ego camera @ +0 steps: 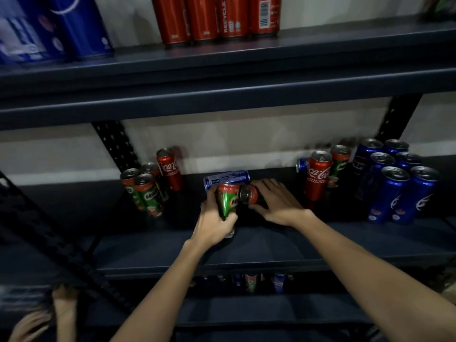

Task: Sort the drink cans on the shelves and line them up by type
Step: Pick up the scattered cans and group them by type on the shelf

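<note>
Left hand (214,222) is gripping an upright green Milo can (228,202), fingers curled round it, mid-shelf (246,248). Right hand (276,202) is holding a toppled can (249,193), label unreadable, fingers spread over it. Blue can (227,178) is lying behind. Milo cluster (144,191) and Coca-Cola can (170,169) are standing left; blue cans (394,178) right.

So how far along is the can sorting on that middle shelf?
Partly done. The blue cans stand grouped at right, and three Milo cans at left. The left hand grips a Milo can; the right hand holds a lying can. A Coca-Cola can and a lying blue can remain unsorted.
</note>
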